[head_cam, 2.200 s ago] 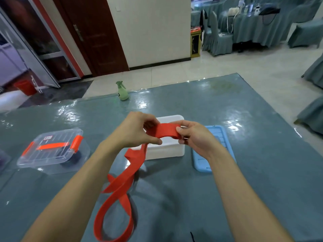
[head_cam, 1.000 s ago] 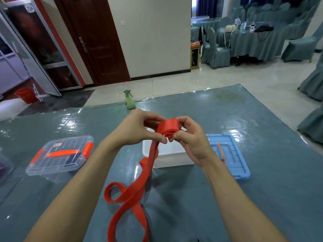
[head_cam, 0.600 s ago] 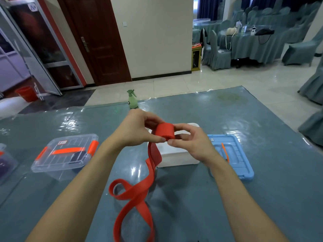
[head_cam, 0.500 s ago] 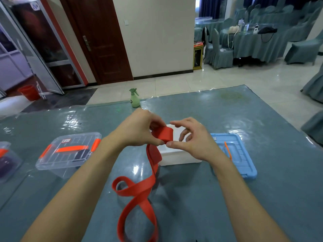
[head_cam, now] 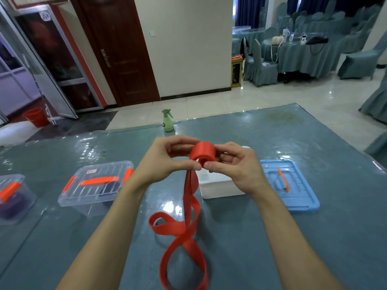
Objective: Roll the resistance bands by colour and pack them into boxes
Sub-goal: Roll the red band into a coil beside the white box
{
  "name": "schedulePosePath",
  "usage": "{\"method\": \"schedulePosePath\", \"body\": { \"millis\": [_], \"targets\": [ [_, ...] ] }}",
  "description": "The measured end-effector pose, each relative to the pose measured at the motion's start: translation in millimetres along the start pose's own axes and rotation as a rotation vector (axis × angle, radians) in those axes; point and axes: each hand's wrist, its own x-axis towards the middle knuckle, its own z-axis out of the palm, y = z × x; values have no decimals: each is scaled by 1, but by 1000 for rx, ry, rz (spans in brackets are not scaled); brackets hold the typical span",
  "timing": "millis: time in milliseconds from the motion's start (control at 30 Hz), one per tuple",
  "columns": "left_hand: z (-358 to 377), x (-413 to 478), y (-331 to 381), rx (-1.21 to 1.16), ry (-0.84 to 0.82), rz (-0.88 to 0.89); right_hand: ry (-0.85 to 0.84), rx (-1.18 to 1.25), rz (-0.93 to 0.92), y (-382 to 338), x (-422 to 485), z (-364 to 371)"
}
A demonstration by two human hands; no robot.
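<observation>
Both hands grip a red resistance band (head_cam: 189, 214) above the bench (head_cam: 272, 237): the left hand (head_cam: 165, 162) pinches its rolled end at 9 o'clock, the right hand (head_cam: 236, 166) at 3 o'clock. The loose tail hangs toward 6 o'clock, looping on the bench. An open white box (head_cam: 219, 185) sits just behind.

- cream wall (head_cam: 188, 45) straight ahead, dark wood door (head_cam: 119, 49) on its left
- pale shiny floor tiles (head_cam: 261, 97)
- banquet table (head_cam: 297, 57) w/ teal cloth + covered chairs (head_cam: 261, 65) back right
- red bucket (head_cam: 36, 117) far left by glass door
</observation>
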Motion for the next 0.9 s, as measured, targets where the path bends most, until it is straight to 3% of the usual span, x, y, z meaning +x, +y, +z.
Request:
{"method": "schedulePosePath", "body": {
  "millis": [133, 233, 300, 467, 600, 733, 900],
  "targets": [
    [25, -6, -5, -270, 99, -15, 53, 227, 67, 7, -8, 17],
    [25, -5, -6, -200, 125, -45, 52, 264, 113, 15, -15, 19],
    [19, -6, -5, -34, 108, -55, 13, 122, 138, 14, -18, 10],
    [20, 4, 7, 470, -78, -47, -78, -500, 83, -6, -13, -15],
    [30, 19, 19, 624, -194, -28, -183, -727, -11, -10, -8, -15],
    [18, 30, 17, 396, -142, -71, -114, -551, -91, -18, -2, -32],
    [43, 40, 16, 9, 21, -28, -44, -93, -69, -32, 14, -55]
  ]
}}
